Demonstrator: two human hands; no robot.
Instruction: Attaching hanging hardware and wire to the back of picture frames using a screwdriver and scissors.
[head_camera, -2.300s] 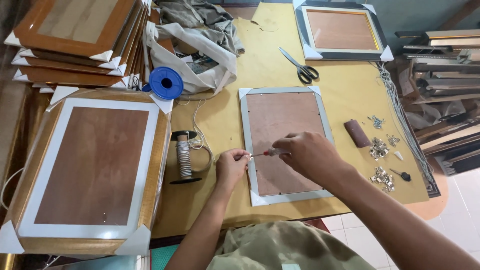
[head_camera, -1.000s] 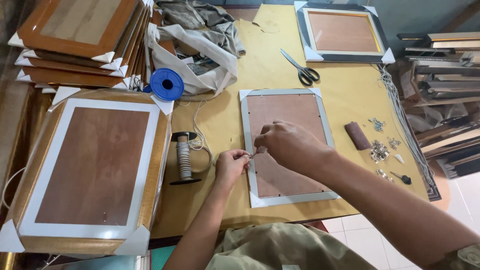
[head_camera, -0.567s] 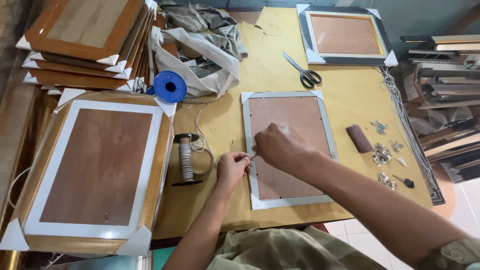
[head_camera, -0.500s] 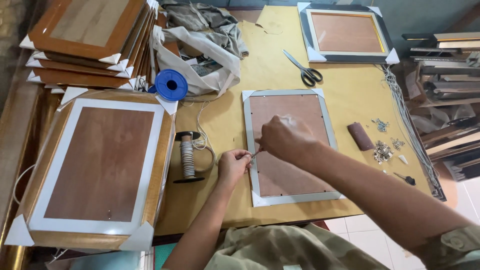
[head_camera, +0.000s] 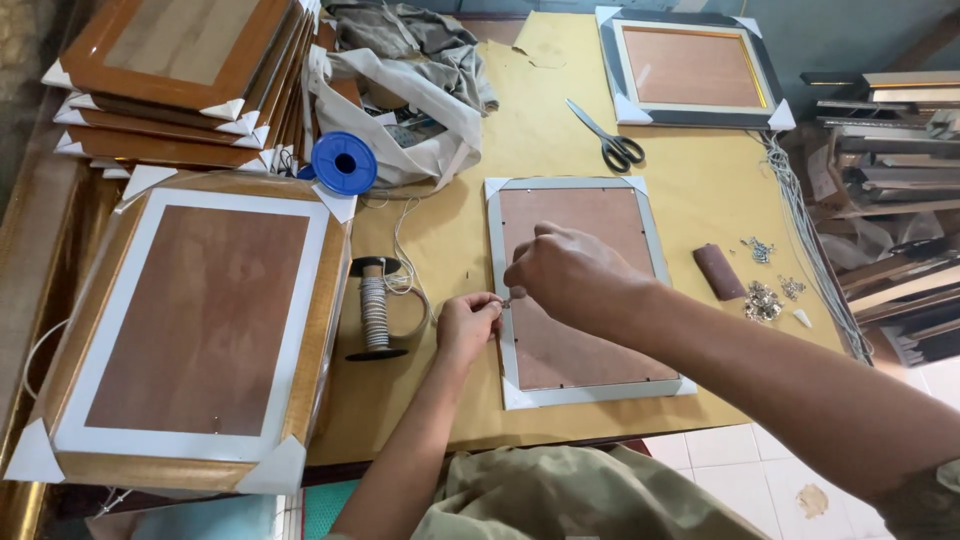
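Both hands (head_camera: 468, 322) (head_camera: 565, 277) grip pinched, seemingly on tiny hardware, at silver frame (head_camera: 655, 250) edge.

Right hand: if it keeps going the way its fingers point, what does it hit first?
Probably the left hand. The right hand points left and down across the silver frame; both hands' fingertips nearly meet at that frame's left edge. Beyond stands the wire spool.

scissors (head_camera: 612, 143), blue spool (head_camera: 344, 163) (beside bag (head_camera: 420, 100))
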